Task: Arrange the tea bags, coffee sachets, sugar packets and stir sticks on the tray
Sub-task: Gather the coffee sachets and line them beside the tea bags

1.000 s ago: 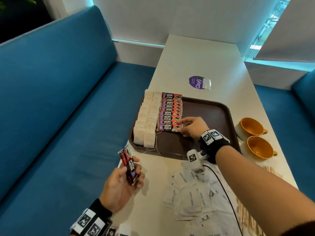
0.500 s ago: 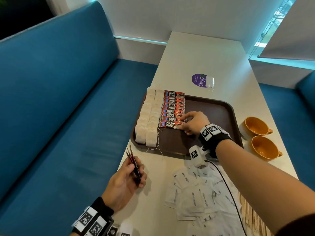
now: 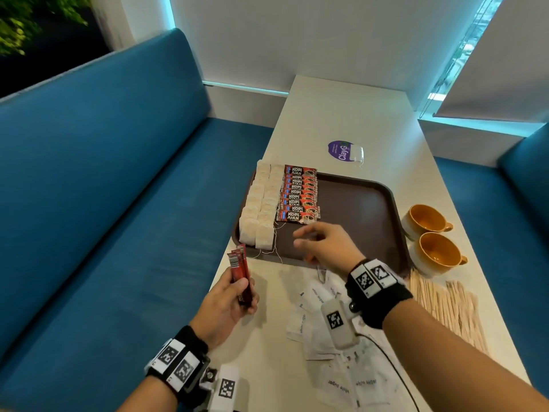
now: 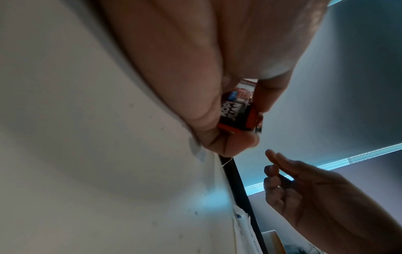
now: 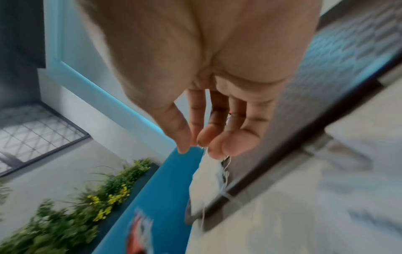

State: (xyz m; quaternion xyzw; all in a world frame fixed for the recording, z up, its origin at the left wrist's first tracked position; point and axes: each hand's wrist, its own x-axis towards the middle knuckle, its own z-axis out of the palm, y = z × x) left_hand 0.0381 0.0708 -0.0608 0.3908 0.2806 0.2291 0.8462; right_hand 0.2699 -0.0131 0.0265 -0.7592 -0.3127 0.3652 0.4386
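So, progress check from the head view, clock directions off the tray's middle:
Tray (image 3: pixel 371 203): brown, sits mid-desk (image 3: pixel 341 114).
Tea bags (image 3: pixel 261 209): done I think, two neat columns at 9 o'clock along the tray's left rim.
Coffee sachets on tray (image 3: pixel 298 193): overlapping column just right of the tea bags, not finished.
Left hand (image 3: pixel 225 304): fingers curled round a few spare Kopi Juan sachets (image 3: pixel 240 272), held upright above the desk at 7 o'clock.
Right hand (image 3: pixel 323 245): empty, fingers loosely bent, hovering over the tray's near part at 6 o'clock.
Sugar packets (image 3: pixel 320 310): loose pile on the desk at 6 o'clock, none placed.
Stir sticks (image 3: pixel 445 307): on the desk at 4 o'clock, untouched.
Room: tray's whole right half is bare, plenty of space.
Edges: two orange cups (image 3: pixel 430 236) crowd the tray's right rim at 3 o'clock; the left rim looks close to the desk edge.
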